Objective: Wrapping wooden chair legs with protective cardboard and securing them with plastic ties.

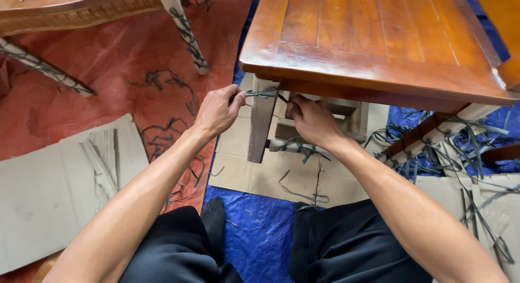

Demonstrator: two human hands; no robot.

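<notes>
Both of my hands meet at the frame's centre, left hand and right hand each pinched shut on an end of the dark strap, pulling it taut around the cardboard-wrapped table leg to bind the padding.

Both my bare forearms reach forward from the lower corners and converge toward centre. Left hand: fingers curled into a closed pinch grip, thumb on top, knuckles facing up, wrist straight. Right hand: also closed, fingers folded under, back of hand toward me, wrist bent slightly inward. Hands are near each other, not touching. Knees spread below.
</notes>
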